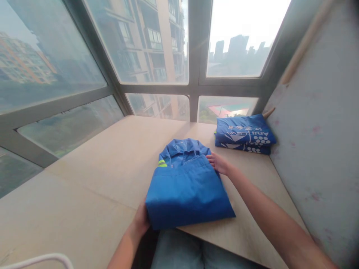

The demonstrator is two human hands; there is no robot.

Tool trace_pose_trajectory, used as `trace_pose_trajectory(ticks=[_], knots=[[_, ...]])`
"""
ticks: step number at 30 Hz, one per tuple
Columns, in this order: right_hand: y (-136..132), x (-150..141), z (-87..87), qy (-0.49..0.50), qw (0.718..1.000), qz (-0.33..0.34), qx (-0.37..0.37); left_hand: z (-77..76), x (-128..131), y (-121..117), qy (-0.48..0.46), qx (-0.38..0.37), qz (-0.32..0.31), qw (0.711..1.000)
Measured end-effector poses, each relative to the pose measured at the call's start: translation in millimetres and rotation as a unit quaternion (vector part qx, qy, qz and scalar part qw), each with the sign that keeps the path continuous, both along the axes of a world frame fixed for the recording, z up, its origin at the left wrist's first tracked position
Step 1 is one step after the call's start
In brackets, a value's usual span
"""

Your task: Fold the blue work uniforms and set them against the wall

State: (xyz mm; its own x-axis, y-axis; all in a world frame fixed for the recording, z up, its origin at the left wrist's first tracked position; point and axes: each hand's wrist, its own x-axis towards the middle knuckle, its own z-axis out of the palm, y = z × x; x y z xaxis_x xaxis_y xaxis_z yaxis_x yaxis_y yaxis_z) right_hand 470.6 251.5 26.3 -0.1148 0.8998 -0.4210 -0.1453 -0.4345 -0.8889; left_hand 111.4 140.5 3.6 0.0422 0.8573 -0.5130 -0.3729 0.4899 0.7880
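Note:
A folded blue work jacket [187, 190] lies in front of me, its collar [182, 145] facing the windows and its lower part folded up over the chest. A yellow-green reflective band [162, 163] shows at its left shoulder. My left hand [141, 220] grips the jacket's lower left edge, with the fingers mostly hidden behind the cloth. On the opposite side, my right hand [218, 163] is closed on the upper right edge of the fold, just below the collar. The jacket's near edge reaches the table's front edge.
A stack of folded blue garments [244, 134] with white printing sits at the back right, near the wall [316, 149]. The pale table [106, 160] runs back to the windows. A white curved tube or cable [47, 257] shows at the lower left. My legs [179, 250] are below the front edge.

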Motion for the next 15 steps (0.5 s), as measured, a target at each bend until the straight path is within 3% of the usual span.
trace_pose_trajectory(ticks=[3, 5, 9, 12, 15], knots=[[-36, 8, -28.8, 0.006, 1.0, -0.008, -0.014, 11.4, -1, -1, -0.037, -0.033, 0.003, 0.999], [-60, 4, -35.9, -0.028, 0.999, -0.021, 0.023, 19.9, 1, -1, -0.054, -0.06, 0.002, 0.997], [-88, -9, -25.4, -0.127, 0.988, -0.065, 0.059, 31.7, 5, -1, -0.009, -0.101, 0.005, 0.995], [-102, -10, -13.0, -0.115, 0.987, -0.081, 0.082, 34.7, 5, -2, 0.023, -0.066, 0.01, 0.997], [-121, -4, -18.5, -0.082, 0.985, -0.117, 0.093, 28.2, 6, -1, 0.032, -0.023, -0.026, 0.999]])
